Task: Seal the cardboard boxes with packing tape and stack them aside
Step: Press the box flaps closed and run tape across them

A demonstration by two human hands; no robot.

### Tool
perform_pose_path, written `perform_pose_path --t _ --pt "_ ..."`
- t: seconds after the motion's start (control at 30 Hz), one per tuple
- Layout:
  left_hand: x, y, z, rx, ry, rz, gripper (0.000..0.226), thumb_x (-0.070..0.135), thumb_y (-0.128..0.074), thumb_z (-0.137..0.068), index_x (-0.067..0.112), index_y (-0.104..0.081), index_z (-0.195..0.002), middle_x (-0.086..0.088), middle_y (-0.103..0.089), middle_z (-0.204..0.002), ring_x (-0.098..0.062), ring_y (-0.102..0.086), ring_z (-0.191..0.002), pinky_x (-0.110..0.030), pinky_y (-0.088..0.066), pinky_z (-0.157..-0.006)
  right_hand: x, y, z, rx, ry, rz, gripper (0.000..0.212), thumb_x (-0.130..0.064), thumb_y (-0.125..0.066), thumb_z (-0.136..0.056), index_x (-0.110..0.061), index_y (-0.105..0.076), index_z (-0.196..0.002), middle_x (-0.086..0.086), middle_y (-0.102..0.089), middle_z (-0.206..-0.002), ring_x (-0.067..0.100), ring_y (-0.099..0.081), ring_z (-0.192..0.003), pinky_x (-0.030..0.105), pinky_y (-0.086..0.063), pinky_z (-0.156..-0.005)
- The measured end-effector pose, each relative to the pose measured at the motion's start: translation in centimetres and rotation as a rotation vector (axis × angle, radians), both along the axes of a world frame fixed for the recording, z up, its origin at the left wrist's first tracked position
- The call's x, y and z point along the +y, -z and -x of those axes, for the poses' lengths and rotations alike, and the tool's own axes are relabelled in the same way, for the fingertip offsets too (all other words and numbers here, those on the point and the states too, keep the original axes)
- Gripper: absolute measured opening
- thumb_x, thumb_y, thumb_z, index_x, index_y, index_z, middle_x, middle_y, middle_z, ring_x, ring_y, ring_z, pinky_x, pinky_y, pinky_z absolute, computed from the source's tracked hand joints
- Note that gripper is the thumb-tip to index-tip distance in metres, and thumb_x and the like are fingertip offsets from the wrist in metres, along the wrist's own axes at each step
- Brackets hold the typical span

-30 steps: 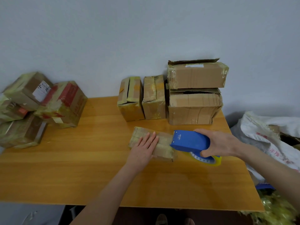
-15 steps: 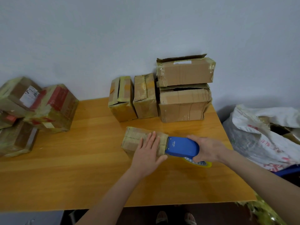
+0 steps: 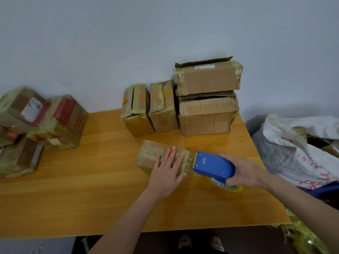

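Left hand [image 3: 167, 170] is lying flat, fingers straight, pressing a small flat cardboard box [image 3: 156, 156] wrapped in yellowed, glossy tape. Right hand [image 3: 244, 173] is gripping a blue tape dispenser [image 3: 212, 166], its front edge touching the box's end just beside the left fingertips.

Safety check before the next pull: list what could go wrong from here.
1. The left hand presses flat on the small box, fingertips near the cutter edge of the tape dispenser; a slip could nick them.
2. Only that palm pins the box, so the right hand may drag it across the table.
3. The top box sits on a crumpled box; it might tip.
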State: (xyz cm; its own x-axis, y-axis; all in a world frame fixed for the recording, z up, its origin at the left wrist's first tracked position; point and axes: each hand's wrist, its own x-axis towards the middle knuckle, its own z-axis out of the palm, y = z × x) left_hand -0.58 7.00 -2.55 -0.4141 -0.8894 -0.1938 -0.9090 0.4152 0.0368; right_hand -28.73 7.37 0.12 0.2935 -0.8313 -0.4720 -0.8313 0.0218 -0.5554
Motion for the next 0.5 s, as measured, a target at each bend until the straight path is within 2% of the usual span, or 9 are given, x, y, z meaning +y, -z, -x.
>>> perform_pose_path --t 0.13,0.27,0.33,0.5 --pt "-0.1 0.1 -0.1 0.000 0.002 0.010 0.081 0.070 0.029 -0.072 0.032 0.021 -0.143 -0.002 0.030 -0.153 -0.019 0.023 -0.144 -0.042 0.016 -0.115 0.2 -0.4 0.2 0.030 -0.003 0.024 0.088 -0.033 -0.072 -0.068 -0.042 -0.026 -0.142 -0.010 -0.056 -0.107 0.014 -0.058 -0.090 0.036 -0.057 -0.074" --pt "-0.3 0.1 -0.2 -0.007 0.001 0.015 0.073 0.069 0.015 -0.081 0.032 0.020 -0.144 -0.002 0.028 -0.154 -0.018 0.024 -0.144 -0.041 0.017 -0.114 0.4 -1.2 -0.1 0.114 -0.026 0.082 0.085 -0.042 -0.070 -0.073 -0.041 -0.023 -0.145 -0.011 -0.056 -0.101 0.011 -0.058 -0.084 0.024 -0.048 -0.061" --pt "-0.3 0.0 -0.2 -0.013 0.006 0.017 0.073 0.069 0.015 -0.081 0.032 0.019 -0.144 -0.002 0.029 -0.154 -0.018 0.024 -0.143 -0.040 0.017 -0.114 0.7 -1.8 -0.2 0.137 -0.034 0.114 0.084 -0.047 -0.070 -0.076 -0.040 -0.023 -0.146 -0.011 -0.057 -0.099 0.010 -0.057 -0.081 0.020 -0.043 -0.057" --pt "-0.3 0.1 -0.2 -0.006 0.018 0.022 0.073 0.067 0.017 -0.081 0.032 0.019 -0.144 -0.002 0.031 -0.152 -0.018 0.027 -0.141 -0.041 0.016 -0.116 1.0 -2.4 -0.7 0.179 -0.031 0.105 0.084 -0.050 -0.068 -0.077 -0.040 -0.021 -0.147 -0.011 -0.057 -0.098 0.011 -0.056 -0.080 0.021 -0.043 -0.059"
